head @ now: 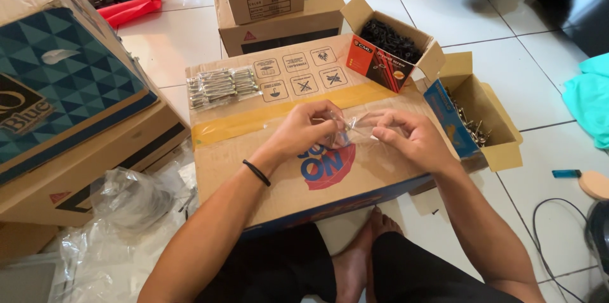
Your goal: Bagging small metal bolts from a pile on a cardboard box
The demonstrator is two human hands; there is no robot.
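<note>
My left hand and my right hand meet over a cardboard box that lies flat in front of me. Between their fingertips they pinch a small clear plastic bag; what is inside it I cannot tell. A black band sits on my left wrist. On the far left part of the box lie several filled clear bags of silvery screws.
An open orange-and-black box of black screws stands at the far right of the cardboard box, and an open carton of silvery screws beside it. More cartons stand at left and behind. Crumpled plastic lies on the floor at left. A person sits at top right.
</note>
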